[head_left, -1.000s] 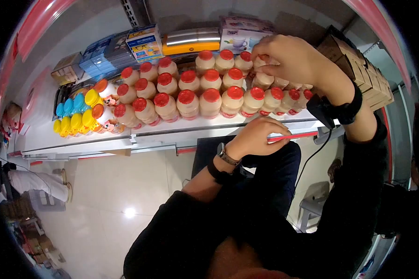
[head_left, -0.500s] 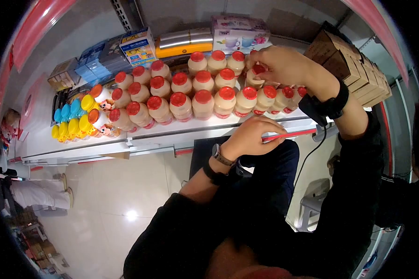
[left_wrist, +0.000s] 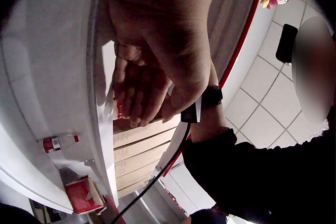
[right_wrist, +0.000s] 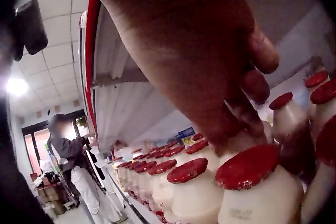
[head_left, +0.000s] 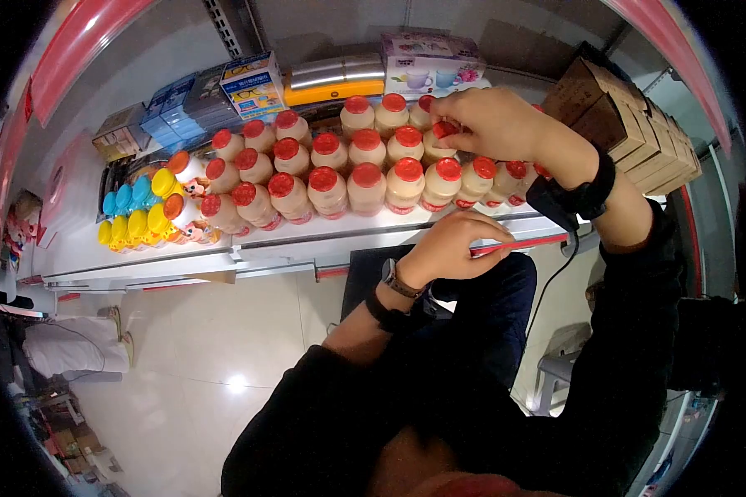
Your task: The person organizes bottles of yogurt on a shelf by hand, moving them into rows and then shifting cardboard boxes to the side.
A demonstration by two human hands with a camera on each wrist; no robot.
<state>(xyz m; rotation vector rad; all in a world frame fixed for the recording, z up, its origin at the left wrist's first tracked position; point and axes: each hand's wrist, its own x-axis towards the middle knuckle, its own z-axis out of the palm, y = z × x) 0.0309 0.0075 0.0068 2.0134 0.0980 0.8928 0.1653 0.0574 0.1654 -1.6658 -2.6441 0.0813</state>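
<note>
Shelf [head_left: 70, 248] w/ red-capped beige btls [head_left: 367, 197], contents unclear; R fingers [head_left: 446, 108] on cap [head_left: 444, 129]

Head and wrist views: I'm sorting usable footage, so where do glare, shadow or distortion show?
Head: wide-angle distortion bows the shelf edge, the corners go black, and glare spots the floor. Left wrist: the left hand is shadowed, and a blurred oval sits at the right. Right wrist: a light burns out white at the left, while the right hand looks dim.
</note>
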